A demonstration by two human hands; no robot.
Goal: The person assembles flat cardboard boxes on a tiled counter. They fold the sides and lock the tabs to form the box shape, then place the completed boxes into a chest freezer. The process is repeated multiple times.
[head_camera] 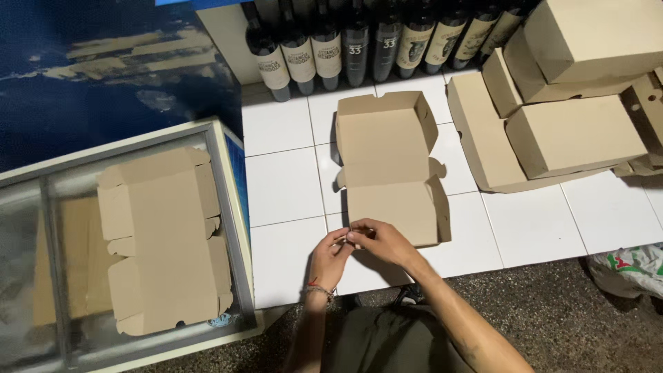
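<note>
At the near edge of the open cardboard box, my two hands meet. I see the fingertips of my left hand and my right hand pinched together on the box's near front flap, the thumbs and forefingers closed on the cardboard while the other fingers curl under. A thin bracelet sits on my left wrist.

The box lies on the white tiled surface, its lid thrown back toward the far side and its tray nearer to me, with side walls raised on the right. Left of it, well apart, a flat unfolded box blank rests on the glass lid of a chest freezer, with more cardboard showing beneath the glass. To the far right, several folded, closed boxes lie stacked and leaning on one another. Along the far wall stands a row of dark bottles with pale labels. At the near right, a crumpled plastic bag lies on the rough floor.
</note>
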